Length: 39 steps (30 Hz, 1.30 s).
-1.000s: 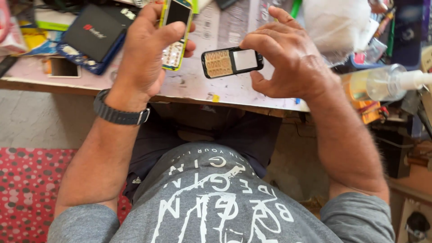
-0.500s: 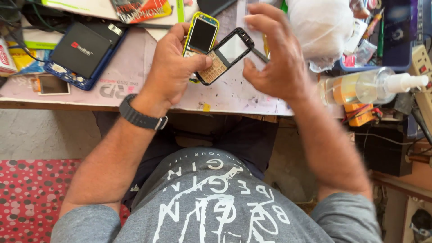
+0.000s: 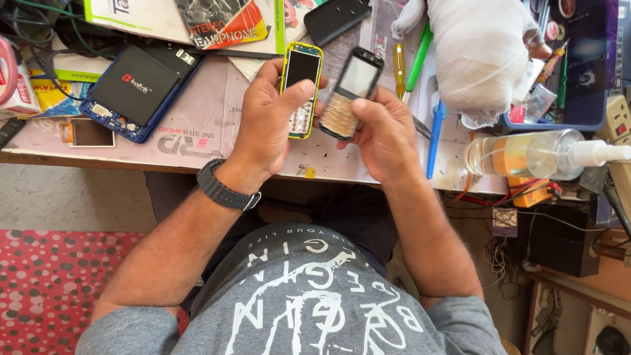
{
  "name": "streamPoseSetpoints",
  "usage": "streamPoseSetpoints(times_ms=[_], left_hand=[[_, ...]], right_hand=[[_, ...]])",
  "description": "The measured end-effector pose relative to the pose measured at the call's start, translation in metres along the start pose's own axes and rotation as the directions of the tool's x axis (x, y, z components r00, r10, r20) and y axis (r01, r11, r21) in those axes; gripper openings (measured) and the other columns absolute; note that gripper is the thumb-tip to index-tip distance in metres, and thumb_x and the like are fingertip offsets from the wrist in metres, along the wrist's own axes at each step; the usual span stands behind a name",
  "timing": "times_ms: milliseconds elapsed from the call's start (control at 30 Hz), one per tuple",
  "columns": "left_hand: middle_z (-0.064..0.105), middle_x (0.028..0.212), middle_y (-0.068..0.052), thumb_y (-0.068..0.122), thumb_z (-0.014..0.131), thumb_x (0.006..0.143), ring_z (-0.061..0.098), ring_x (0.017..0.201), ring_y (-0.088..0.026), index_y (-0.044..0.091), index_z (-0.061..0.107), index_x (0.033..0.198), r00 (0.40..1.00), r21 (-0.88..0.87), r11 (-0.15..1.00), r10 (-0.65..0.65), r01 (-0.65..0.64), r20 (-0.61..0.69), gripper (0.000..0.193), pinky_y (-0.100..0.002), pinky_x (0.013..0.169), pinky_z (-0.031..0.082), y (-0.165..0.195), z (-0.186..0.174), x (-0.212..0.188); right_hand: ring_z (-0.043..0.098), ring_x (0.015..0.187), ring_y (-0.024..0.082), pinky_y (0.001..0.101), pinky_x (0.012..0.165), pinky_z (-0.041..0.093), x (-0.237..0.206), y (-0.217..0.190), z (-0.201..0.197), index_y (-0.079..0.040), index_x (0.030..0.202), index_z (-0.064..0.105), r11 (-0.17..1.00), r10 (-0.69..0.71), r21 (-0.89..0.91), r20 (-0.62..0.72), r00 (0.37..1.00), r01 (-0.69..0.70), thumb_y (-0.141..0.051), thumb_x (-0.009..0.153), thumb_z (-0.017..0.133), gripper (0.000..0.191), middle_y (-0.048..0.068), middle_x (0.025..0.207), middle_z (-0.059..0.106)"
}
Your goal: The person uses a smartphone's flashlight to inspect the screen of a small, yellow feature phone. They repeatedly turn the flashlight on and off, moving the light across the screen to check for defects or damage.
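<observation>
Right now our left hand (image 3: 266, 128) grips a yellow-edged phone (image 3: 301, 89) upright, fingers wrapped round it. Our right hand (image 3: 381, 135) clamps a dark phone front cover (image 3: 350, 92) just beside it, over the bench (image 3: 197, 141). Farther: black phone back (image 3: 336, 20), white cloth bundle (image 3: 480, 59).

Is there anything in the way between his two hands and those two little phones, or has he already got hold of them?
Nothing visible stands between. The left hand already holds the yellow-edged phone, and the right hand holds the black phone front, side by side above the cluttered table. Screwdrivers lie beyond them, not between.
</observation>
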<state>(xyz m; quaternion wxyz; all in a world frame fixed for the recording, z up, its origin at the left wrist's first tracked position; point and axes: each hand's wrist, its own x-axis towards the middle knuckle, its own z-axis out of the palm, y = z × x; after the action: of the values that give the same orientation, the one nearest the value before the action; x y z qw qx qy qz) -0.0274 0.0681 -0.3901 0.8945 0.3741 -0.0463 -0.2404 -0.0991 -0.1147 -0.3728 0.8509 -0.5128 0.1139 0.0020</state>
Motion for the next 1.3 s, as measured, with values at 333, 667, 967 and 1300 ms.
streamPoseSetpoints(times_ms=[333, 667, 967, 1300], left_hand=[[0.069, 0.115, -0.019, 0.028, 0.059, 0.103, 0.071, 0.086, -0.026, 0.005, 0.056, 0.128, 0.990, -0.191, 0.971, -0.143, 0.144, 0.021, 0.034, -0.041, 0.073, 0.063, 0.000, -0.012, 0.006], [0.069, 0.115, -0.020, 0.027, 0.055, 0.104, 0.071, 0.088, -0.026, 0.002, 0.056, 0.131, 0.988, -0.154, 0.977, -0.155, 0.149, -0.029, 0.037, -0.043, 0.077, 0.063, -0.006, -0.020, 0.000], [0.069, 0.114, -0.022, 0.016, 0.052, 0.104, 0.071, 0.084, -0.025, 0.000, 0.054, 0.132, 0.996, -0.095, 0.992, -0.084, 0.086, 0.029, 0.032, -0.042, 0.069, 0.064, -0.001, -0.024, -0.012], [0.069, 0.112, -0.023, 0.019, 0.047, 0.107, 0.072, 0.083, -0.023, 0.000, 0.052, 0.132, 0.997, -0.038, 0.998, 0.052, -0.050, 0.060, 0.032, -0.039, 0.067, 0.065, 0.013, -0.031, -0.023]], right_hand=[[0.071, 0.080, 0.033, 0.0470, 0.074, 0.062, 0.002, -0.003, -0.012, -0.001, 0.122, 0.058, 0.963, 0.143, 0.222, 0.071, 0.987, -0.155, -0.017, 0.088, 0.061, 0.039, 0.030, 0.110, 0.070], [0.069, 0.073, 0.030, 0.0440, 0.060, 0.059, -0.010, -0.011, -0.022, -0.009, 0.112, 0.055, 0.970, 0.115, 0.217, -0.014, 0.993, -0.110, -0.020, 0.093, 0.061, 0.024, 0.029, 0.102, 0.070], [0.063, 0.068, 0.017, 0.0312, 0.061, 0.055, -0.023, -0.010, -0.037, 0.001, 0.101, 0.061, 0.977, -0.068, -0.209, -0.133, 0.989, 0.039, 0.000, 0.097, 0.062, 0.004, 0.011, 0.088, 0.067], [0.063, 0.064, 0.004, 0.0213, 0.053, 0.049, 0.026, -0.004, 0.028, -0.004, 0.109, 0.062, 0.544, -0.213, -0.839, -0.112, 0.971, 0.023, -0.009, 0.089, 0.077, 0.025, 0.000, 0.076, 0.071]])
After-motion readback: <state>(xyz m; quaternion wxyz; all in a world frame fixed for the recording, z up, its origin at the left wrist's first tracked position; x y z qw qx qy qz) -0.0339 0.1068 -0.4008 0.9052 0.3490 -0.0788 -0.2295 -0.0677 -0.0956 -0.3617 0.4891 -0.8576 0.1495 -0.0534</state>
